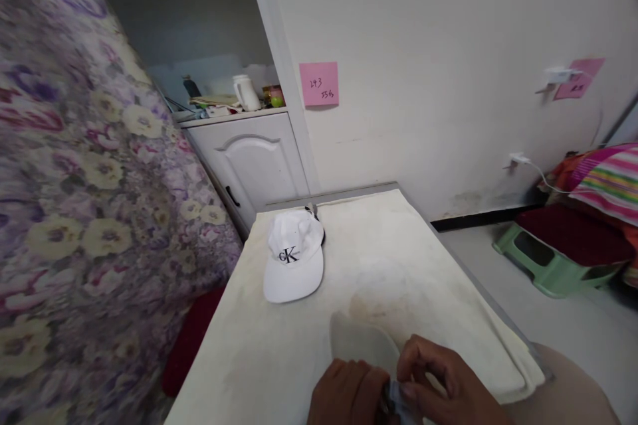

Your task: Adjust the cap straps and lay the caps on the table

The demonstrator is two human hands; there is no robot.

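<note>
At the bottom edge my left hand (346, 392) has its fingers curled closed around one side of a small grey-blue piece (397, 393). My right hand (443, 378) pinches the same piece from the other side, thumb and forefinger bent together. A dark, slightly shiny bit shows by the left fingers; its kind is too covered to tell. Just beyond the hands is a pale grey rounded shape (361, 345), perhaps a brim or a shadow. Farther off, a white baseball cap (294, 255) with black "CK" lettering lies on the table, brim toward me, with something dark behind it.
A cream cloth covers the table (279, 352), its right edge folded in layers. A floral curtain (100, 212) hangs at the left, near a dark red seat (194, 339). Behind stand a white cabinet (259, 166) and a wall. A green stool (553, 265) is at the right.
</note>
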